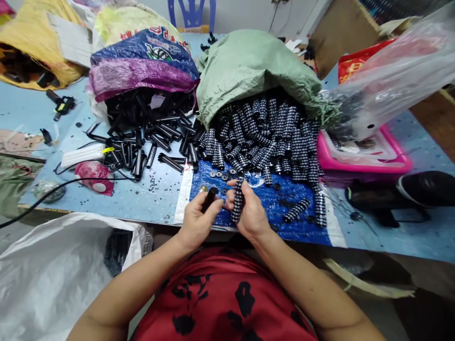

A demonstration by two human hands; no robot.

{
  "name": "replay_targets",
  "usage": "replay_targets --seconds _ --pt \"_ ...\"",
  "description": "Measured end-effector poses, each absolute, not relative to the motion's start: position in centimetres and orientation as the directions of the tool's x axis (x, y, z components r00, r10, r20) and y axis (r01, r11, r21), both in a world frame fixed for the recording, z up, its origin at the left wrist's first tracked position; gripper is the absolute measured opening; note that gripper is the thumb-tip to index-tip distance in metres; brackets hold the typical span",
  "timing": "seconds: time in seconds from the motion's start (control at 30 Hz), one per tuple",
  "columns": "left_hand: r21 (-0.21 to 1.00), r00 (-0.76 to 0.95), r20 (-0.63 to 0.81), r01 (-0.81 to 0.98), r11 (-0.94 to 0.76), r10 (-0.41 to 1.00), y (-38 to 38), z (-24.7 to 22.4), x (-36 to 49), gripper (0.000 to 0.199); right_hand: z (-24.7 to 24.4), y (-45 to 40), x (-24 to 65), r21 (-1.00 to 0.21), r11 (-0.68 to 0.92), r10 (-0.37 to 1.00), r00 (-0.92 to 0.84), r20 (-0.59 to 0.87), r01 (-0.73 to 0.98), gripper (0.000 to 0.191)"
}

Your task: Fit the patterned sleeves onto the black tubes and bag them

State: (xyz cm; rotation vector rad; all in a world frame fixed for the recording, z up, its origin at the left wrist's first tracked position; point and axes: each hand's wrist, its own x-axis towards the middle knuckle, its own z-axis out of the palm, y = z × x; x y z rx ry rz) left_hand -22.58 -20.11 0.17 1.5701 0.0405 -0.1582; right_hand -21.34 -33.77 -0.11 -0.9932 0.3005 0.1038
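Observation:
My left hand (199,218) is closed around a plain black tube (209,200), held tilted over the table's front edge. Close beside it, my right hand (251,210) grips a black sleeve with rows of pale marks (237,202), nearly upright. The two pieces are apart. Just beyond my fingers, several small dark round washers (219,175) lie on a blue plastic sheet (227,166). A large heap of similar patterned sleeves (263,135) spills from a green woven sack (259,61). Loose plain black tubes (167,135) are heaped to its left.
A pink tray (366,163) and a black cylindrical tool (401,189) are on the right. A white sack (71,255) stands open at lower left. A dark cable (53,189) crosses the left side. More sacks, including a yellow one (39,33), stand at the back.

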Motion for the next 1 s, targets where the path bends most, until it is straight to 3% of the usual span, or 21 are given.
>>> replay_targets --seconds 0.07,0.13,0.2,0.23,0.27,0.33,0.4,0.57,0.7,0.9,1.0 --pt "0.999 0.994 -0.029 0.025 -0.039 -0.108 -20.9 0.1 -22.5 0.029 -0.4 -33.2 -21.8 -0.831 0.531 -0.124 0.956 -0.266 -0.162 0.046" --pt "0.998 0.989 0.018 -0.026 -0.053 -0.144 -21.2 0.1 -22.4 0.027 -0.8 -33.2 -22.2 -0.896 0.428 -0.113 0.976 -0.184 -0.12 0.045" --pt "0.999 0.989 -0.006 -0.002 -0.054 -0.149 -20.9 0.3 -22.4 0.023 -1.1 -34.0 -22.4 -0.976 0.219 -0.049 0.999 -0.002 0.009 0.049" --pt "0.999 0.989 -0.038 0.032 -0.044 -0.145 -20.6 0.5 -22.5 0.024 -1.3 -34.7 -22.5 -0.989 0.081 0.006 0.992 0.122 0.121 0.062" --pt "0.997 0.987 -0.074 0.07 -0.031 -0.143 -20.2 0.7 -22.6 0.026 -1.4 -35.5 -22.5 -0.964 -0.062 0.085 0.964 0.251 0.257 0.082" --pt "0.992 0.98 -0.125 0.124 -0.014 -0.158 -19.5 1.0 -22.9 0.031 -1.6 -37.1 -22.5 -0.801 -0.28 0.277 0.843 0.461 0.53 0.113" --pt "0.991 0.977 -0.133 0.133 -0.013 -0.167 -19.1 1.2 -23.2 0.036 -1.7 -38.0 -22.6 -0.63 -0.361 0.405 0.724 0.559 0.688 0.114" --pt "0.981 0.98 -0.193 0.194 0.027 -0.049 -19.4 0.8 -23.8 0.058 -1.4 -37.7 -23.3 -0.487 -0.453 0.394 0.657 0.643 0.747 0.109" --pt "0.978 0.984 -0.174 0.176 0.115 -0.028 -19.8 0.7 -23.9 0.048 -1.1 -36.8 -24.1 -0.402 -0.511 0.382 0.619 0.686 0.76 0.106" --pt "0.83 0.924 -0.358 0.38 0.408 -0.132 -19.1 0.7 -23.7 0.043 -1.1 -36.9 -24.3 -0.381 -0.513 0.43 0.614 0.662 0.769 0.105" --pt "0.723 0.845 -0.438 0.533 0.439 -0.306 -18.3 1.1 -23.4 0.042 -0.9 -37.0 -24.2 -0.459 -0.461 0.432 0.643 0.632 0.76 0.105"
